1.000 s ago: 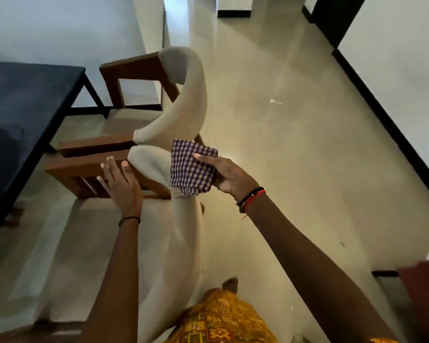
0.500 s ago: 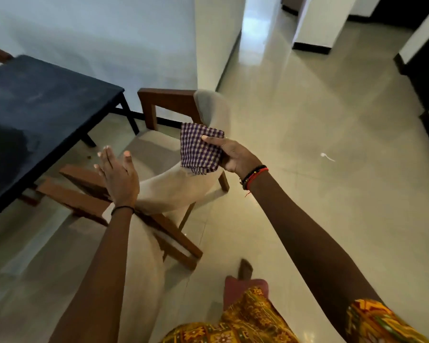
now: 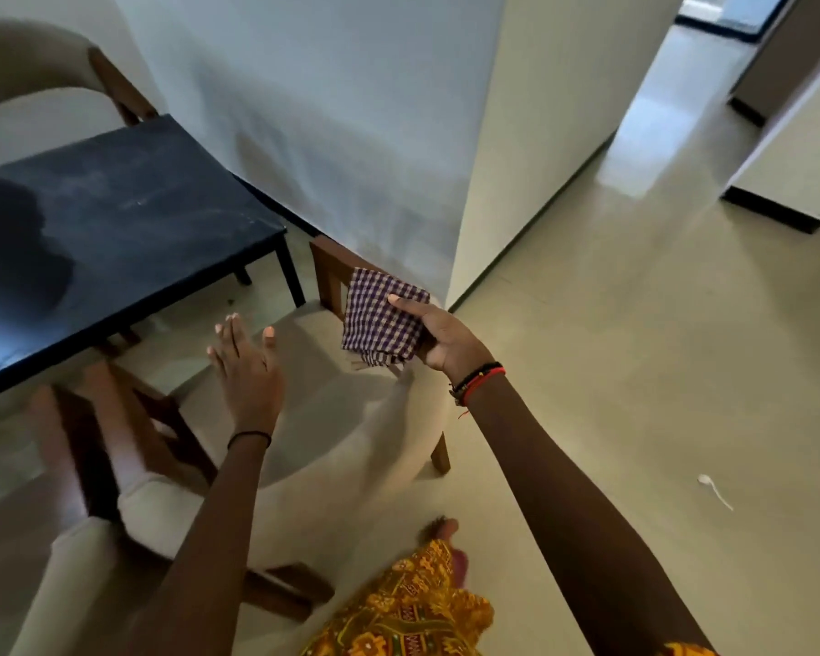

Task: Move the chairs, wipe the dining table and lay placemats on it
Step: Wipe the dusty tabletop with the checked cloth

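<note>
I see my right hand [image 3: 446, 343] gripping the folded purple checked cloth [image 3: 380, 319]; my left hand [image 3: 247, 371] hovers spread flat, near the beige cushioned wooden chair [image 3: 351, 428].

Worktop [image 3: 129, 229]: black rectangular dining surface on thin black legs, standing against the wall, its top showing pale dusty smears.
Near chair [image 3: 332, 433]: cream cushioned seat, brown wooden frame, sitting just beside the worktop's near corner.
Far chair [image 3: 29, 82]: cream curved back showing behind the worktop.
Checked cloth [image 3: 382, 317]: purple-white, folded, hanging above the near chair.
</note>
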